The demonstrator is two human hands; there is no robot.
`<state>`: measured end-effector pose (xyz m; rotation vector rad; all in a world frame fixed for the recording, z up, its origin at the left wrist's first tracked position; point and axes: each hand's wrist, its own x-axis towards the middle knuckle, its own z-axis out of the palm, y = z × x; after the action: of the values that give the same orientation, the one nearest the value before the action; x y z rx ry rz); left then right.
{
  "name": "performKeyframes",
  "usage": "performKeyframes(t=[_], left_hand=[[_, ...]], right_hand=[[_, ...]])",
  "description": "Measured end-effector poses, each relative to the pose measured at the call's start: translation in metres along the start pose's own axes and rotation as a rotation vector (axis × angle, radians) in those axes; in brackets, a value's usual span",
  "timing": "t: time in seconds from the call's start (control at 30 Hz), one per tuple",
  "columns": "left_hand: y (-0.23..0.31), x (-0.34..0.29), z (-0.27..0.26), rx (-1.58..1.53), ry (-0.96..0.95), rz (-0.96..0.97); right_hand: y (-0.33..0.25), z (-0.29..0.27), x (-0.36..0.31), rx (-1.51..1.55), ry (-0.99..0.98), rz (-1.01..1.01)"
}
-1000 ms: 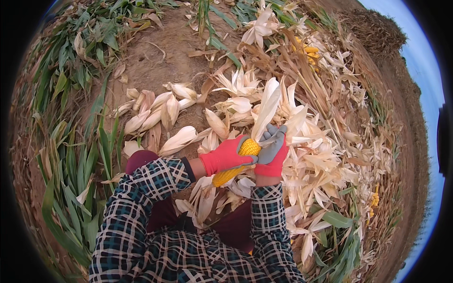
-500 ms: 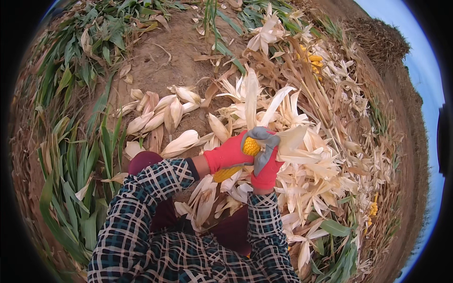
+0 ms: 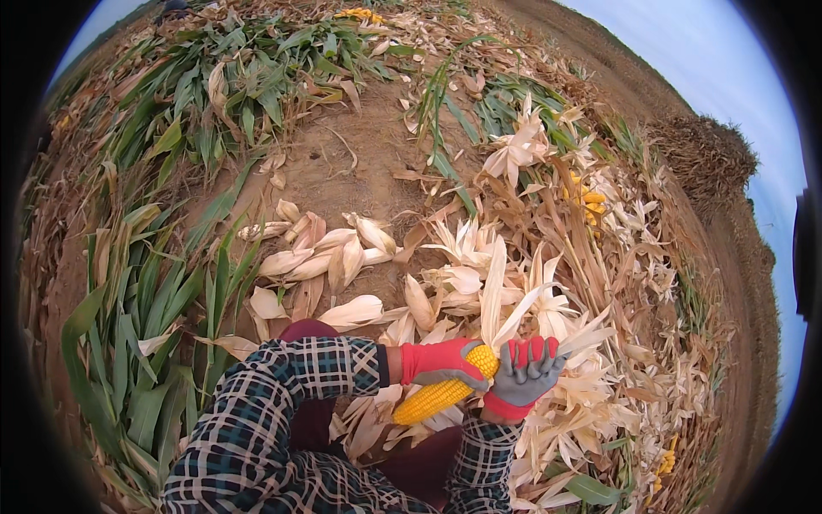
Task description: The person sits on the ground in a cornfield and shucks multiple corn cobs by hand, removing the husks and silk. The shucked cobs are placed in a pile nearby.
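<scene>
My left hand (image 3: 443,363), in a red and grey glove, is closed around a yellow corn cob (image 3: 432,401). The cob slants from lower left to upper right, its kernels bare on both sides of my fingers. Pale corn husk (image 3: 494,300) stands up beyond its upper end. At that end, my gloved right hand (image 3: 525,370) has its fingers curled, with strips of husk coming out beside them. The grip inside these fingers is partly hidden.
Unhusked ears (image 3: 321,257) lie grouped on bare soil ahead. Loose dry husks (image 3: 591,403) pile up at right, with yellow cobs (image 3: 591,204) farther off. Green leaves (image 3: 158,300) cover the left side. My knees (image 3: 308,331) are below my forearms.
The scene has shifted down and slightly right in view. My right hand has turned, showing its grey palm side and curled fingers, and more of the yellow cob is exposed.
</scene>
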<state>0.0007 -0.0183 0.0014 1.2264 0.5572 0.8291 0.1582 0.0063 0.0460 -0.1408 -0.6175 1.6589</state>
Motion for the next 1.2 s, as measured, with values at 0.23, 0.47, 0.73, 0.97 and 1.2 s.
performKeyframes(t=[0.23,0.47,0.73,0.97,1.2], left_hand=[[-0.002,0.011,0.026,-0.92,-0.332,-0.172],[0.008,-0.002,0.023,-0.609,-0.453,-0.005],[0.025,-0.005,-0.043,-0.575,0.051,0.21],[0.033,0.007,-0.067,-0.718,0.312,0.34],[0.025,0.008,-0.074,-0.798,0.339,0.398]], right_hand=[[-0.036,-0.019,0.005,-0.301,-0.18,-0.152],[-0.114,-0.128,0.008,-0.668,0.59,-0.535],[-0.159,-0.181,0.021,0.297,0.797,-0.445],[-0.034,-0.167,0.016,-0.334,0.397,0.29],[0.057,-0.067,-0.027,-0.266,-0.011,0.718]])
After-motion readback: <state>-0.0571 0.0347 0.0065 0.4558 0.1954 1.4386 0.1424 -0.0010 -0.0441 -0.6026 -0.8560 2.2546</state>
